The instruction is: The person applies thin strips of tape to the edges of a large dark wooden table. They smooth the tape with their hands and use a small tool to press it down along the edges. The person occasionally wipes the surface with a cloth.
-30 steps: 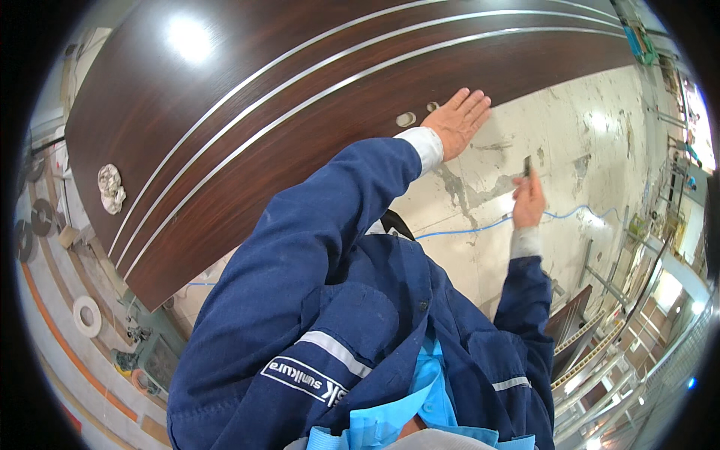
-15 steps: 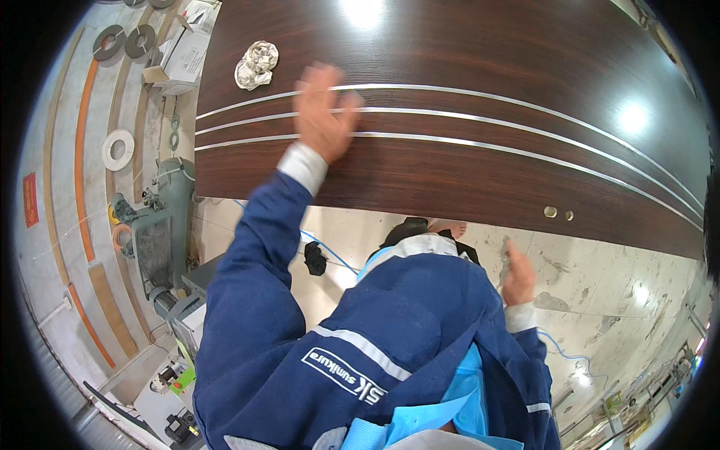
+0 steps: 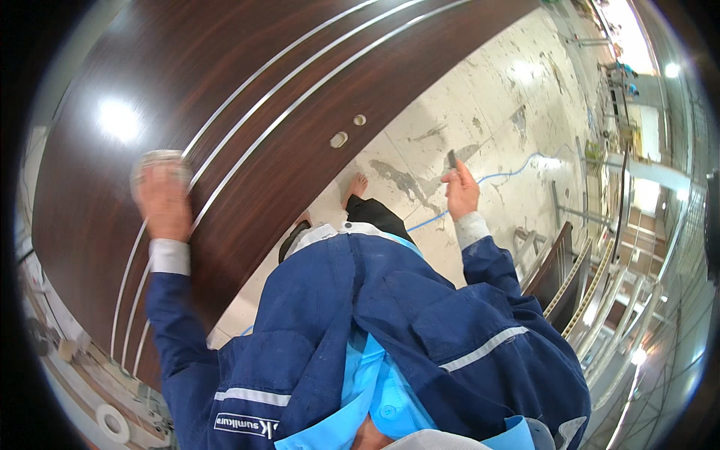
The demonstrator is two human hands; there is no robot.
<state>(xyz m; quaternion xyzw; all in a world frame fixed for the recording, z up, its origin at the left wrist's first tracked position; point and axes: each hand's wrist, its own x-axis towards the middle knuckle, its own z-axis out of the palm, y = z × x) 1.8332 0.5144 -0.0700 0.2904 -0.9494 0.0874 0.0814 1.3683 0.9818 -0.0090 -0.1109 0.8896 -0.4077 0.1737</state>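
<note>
A dark brown wood-grain door panel [image 3: 247, 240] with three thin silvery strips and two small holes lies to my left. On its surface my left hand [image 3: 165, 204] presses down on a crumpled, pale patterned rag [image 3: 161, 159], fingers over it, slightly blurred. The rag lies across the ends of the visible strip stretches. My right hand [image 3: 463, 193] is off to the right, over the floor and apart from the panel. Its fingers are closed around a small, dark, flat piece [image 3: 451, 158] that sticks up past them; its exact kind is too small to make out.
A blue hose [image 3: 510, 174] runs over the worn, pale floor [image 3: 405, 154]. At the right stand racks and leaning boards [image 3: 551, 259]. A white ring [image 3: 112, 424] shows at the lower left. My bare foot [image 3: 355, 187] is beside the panel's edge.
My view has turned to the right, so the panel now slants at the left. My left hand, empty before, is now on the rag. My right hand has a dark piece showing.
</note>
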